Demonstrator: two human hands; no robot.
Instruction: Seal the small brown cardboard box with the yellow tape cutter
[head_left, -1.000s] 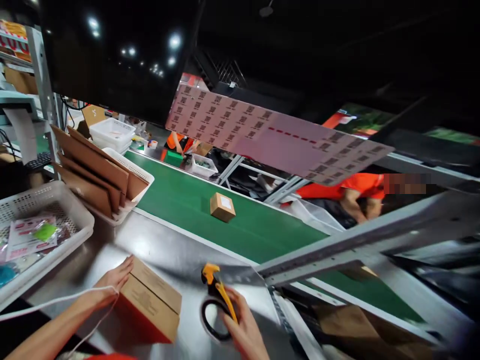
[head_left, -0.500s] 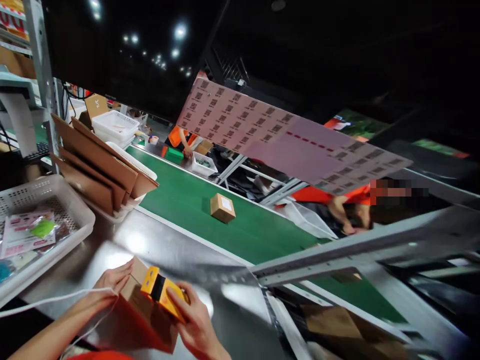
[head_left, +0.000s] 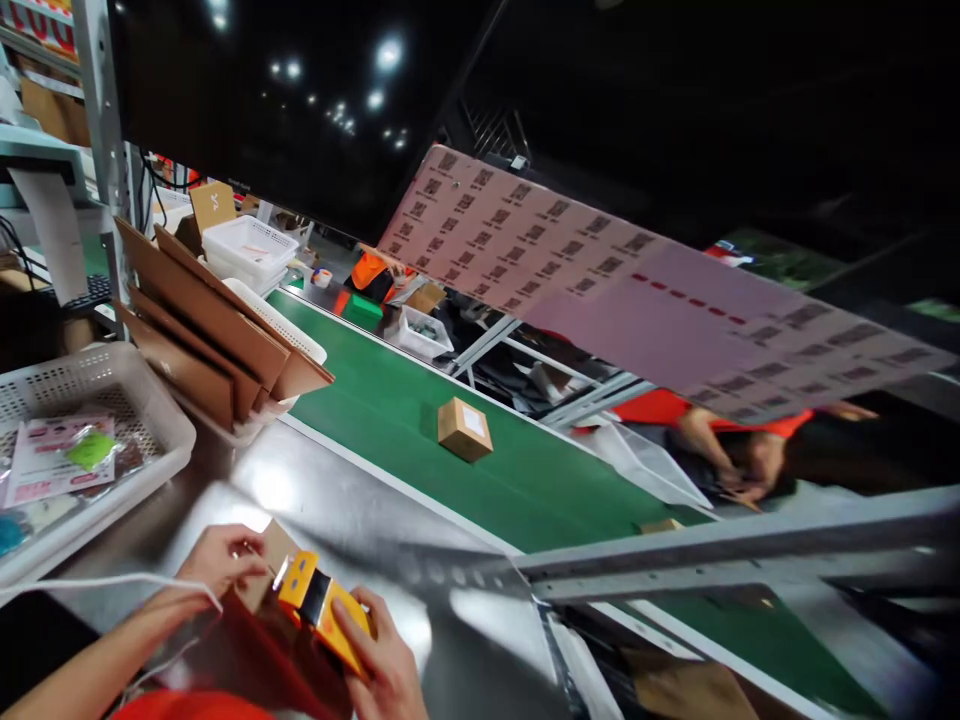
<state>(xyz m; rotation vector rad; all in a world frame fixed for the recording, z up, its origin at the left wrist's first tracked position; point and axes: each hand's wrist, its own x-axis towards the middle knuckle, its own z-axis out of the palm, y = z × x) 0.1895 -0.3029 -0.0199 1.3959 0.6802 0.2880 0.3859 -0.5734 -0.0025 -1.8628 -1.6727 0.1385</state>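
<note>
My right hand (head_left: 386,665) grips a yellow tape dispenser (head_left: 319,605) and presses it onto the top of a small cardboard box (head_left: 274,560) at the near edge of the steel worktable (head_left: 352,510). My left hand (head_left: 221,560) steadies the box's far left corner, fingers curled on its edge. The box's red side faces me. A white cord (head_left: 105,580) runs across my left wrist.
A green conveyor belt (head_left: 390,420) carries a small labelled carton (head_left: 465,428). White baskets hold packets (head_left: 64,455) and flat cardboard (head_left: 210,330) at left. A barcode sheet (head_left: 600,280) hangs overhead. Workers in orange (head_left: 720,445) stand across the belt.
My right hand has brought the tape dispenser from the table onto the box top. My left hand shifted from flat on the box to gripping its corner. My view swung slightly right.
</note>
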